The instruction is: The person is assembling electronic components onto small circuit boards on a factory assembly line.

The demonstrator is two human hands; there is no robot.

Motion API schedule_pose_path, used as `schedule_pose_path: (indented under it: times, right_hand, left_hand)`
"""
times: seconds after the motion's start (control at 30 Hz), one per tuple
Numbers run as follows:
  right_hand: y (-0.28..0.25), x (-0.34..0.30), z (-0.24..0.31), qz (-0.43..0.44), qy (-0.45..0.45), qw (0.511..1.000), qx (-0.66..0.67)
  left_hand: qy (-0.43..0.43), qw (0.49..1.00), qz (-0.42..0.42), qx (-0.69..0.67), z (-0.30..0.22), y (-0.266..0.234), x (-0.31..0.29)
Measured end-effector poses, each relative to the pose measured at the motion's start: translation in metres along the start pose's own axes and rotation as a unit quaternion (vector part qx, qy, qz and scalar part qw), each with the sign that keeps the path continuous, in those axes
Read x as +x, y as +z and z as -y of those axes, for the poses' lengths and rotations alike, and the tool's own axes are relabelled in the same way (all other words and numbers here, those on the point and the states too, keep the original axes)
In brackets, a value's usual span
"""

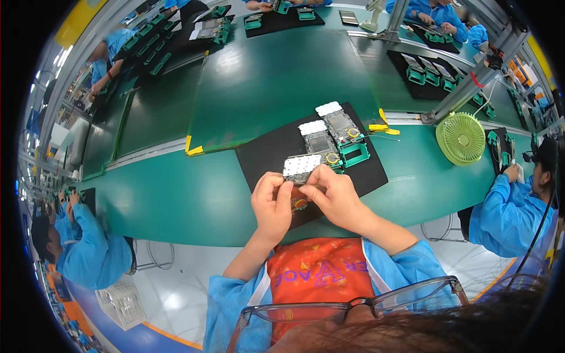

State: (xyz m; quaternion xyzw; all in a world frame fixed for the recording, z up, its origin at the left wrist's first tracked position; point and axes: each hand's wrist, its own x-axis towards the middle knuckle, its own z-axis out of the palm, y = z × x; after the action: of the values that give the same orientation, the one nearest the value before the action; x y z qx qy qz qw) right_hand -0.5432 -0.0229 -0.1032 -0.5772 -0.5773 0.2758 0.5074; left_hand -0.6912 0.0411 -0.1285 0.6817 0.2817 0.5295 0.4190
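Observation:
My left hand (272,203) and my right hand (336,197) are both closed on a circuit board (303,167) with a white-covered end, pinching it by its sides between thumbs and fingers. A round gold-ringed part shows below my fingers, toward me; the rest of the board's near half is partly hidden. Just beyond, a second circuit board (318,142) and a third circuit board (340,125) lie side by side on a black mat (259,154), each with a white end and a gold ring. Green plastic frames (355,155) sit at their near right ends.
A light green fan (462,139) stands to the right on the green table (159,206). Yellow tape (384,122) marks the belt's corners, and a thin wire runs beside it. Co-workers in blue sit left, right (506,206) and across, near black mats (424,76) with more boards.

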Motion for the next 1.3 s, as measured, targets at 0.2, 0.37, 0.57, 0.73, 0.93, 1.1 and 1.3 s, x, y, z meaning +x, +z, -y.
schedule_pose_path:
  times: [0.2, 0.37, 0.57, 0.73, 0.93, 1.1, 1.3]
  right_hand:
    - [-0.024, 0.002, -0.030, -0.115, 0.010, 0.993, 0.000]
    - [-0.080, -0.003, -0.068, -0.252, 0.025, 0.949, -0.187]
    - [-0.094, -0.017, -0.107, -0.216, 0.103, 0.937, -0.257]
    - [-0.086, -0.021, -0.097, -0.088, 0.200, 0.966, -0.142]
    - [-0.064, -0.024, -0.068, -0.076, 0.065, 0.978, -0.185]
    - [-0.038, -0.017, -0.086, 0.134, 0.171, 0.964, 0.153]
    - [-0.023, 0.012, -0.071, 0.076, 0.257, 0.840, 0.471]
  left_hand:
    - [-0.162, 0.986, 0.004, -0.040, 0.026, -0.026, 0.021]
    - [-0.125, 0.991, -0.020, 0.052, 0.049, -0.051, 0.026]
    - [-0.135, 0.986, 0.096, -0.034, 0.022, -0.011, 0.022]
    - [-0.152, 0.972, 0.140, 0.115, 0.045, 0.024, 0.031]
    - [-0.220, 0.966, 0.098, 0.100, 0.083, 0.024, 0.046]
    - [-0.275, 0.947, 0.041, -0.160, 0.072, 0.019, 0.042]
    - [-0.273, 0.920, 0.087, -0.268, 0.034, 0.008, 0.030]
